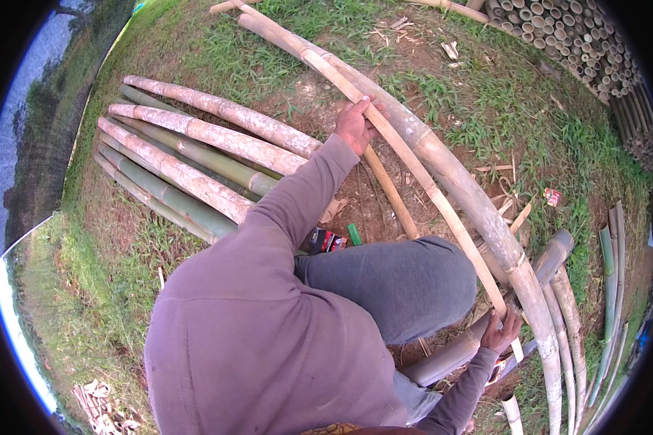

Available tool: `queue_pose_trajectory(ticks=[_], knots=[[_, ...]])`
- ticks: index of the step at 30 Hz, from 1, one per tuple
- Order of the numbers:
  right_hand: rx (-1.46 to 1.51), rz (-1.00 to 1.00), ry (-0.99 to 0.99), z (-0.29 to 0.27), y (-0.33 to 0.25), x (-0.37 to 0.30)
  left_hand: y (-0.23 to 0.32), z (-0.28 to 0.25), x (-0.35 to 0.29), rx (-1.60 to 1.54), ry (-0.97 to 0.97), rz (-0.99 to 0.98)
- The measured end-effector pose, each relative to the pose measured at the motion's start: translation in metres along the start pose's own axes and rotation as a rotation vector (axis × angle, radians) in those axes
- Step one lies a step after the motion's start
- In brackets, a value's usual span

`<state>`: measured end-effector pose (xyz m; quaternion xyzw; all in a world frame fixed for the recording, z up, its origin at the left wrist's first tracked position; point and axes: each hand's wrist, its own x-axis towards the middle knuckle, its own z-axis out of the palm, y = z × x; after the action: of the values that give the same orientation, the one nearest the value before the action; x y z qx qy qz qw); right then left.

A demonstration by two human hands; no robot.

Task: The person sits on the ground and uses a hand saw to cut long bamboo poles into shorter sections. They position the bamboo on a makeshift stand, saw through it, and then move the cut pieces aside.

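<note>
A long thin bamboo slat [421,177] runs from the top centre down to the lower right, lying along a thick bamboo pole [457,177]. My left hand [355,125] reaches out in a purple-grey sleeve and grips the slat at its far part. My right hand [500,330] holds the slat's near end at the lower right, close to my knee in grey trousers [406,283]. A second, shorter slat [392,192] lies on the ground under my left arm.
A pile of mottled bamboo poles [181,156] lies on the left. Stacked cut bamboo ends [573,36] fill the top right, and more poles [609,275] lie at the right. A small green lighter [354,234] and a red-black packet [323,240] rest on bare earth amid grass.
</note>
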<state>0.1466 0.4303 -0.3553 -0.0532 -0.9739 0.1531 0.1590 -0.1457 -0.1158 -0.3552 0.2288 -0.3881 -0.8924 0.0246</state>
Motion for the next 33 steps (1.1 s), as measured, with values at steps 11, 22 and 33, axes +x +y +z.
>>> queue_pose_trajectory(ticks=[11,22,33], knots=[[-0.049,-0.004,0.03,0.049,-0.047,0.031,-0.006,-0.07,0.102,-0.173,0.095,-0.019],[-0.084,-0.064,0.083,0.062,-0.06,0.042,0.001,-0.084,0.111,-0.118,0.154,-0.044],[-0.108,-0.025,0.132,0.063,-0.031,0.09,-0.037,-0.074,0.079,0.727,0.408,0.611]])
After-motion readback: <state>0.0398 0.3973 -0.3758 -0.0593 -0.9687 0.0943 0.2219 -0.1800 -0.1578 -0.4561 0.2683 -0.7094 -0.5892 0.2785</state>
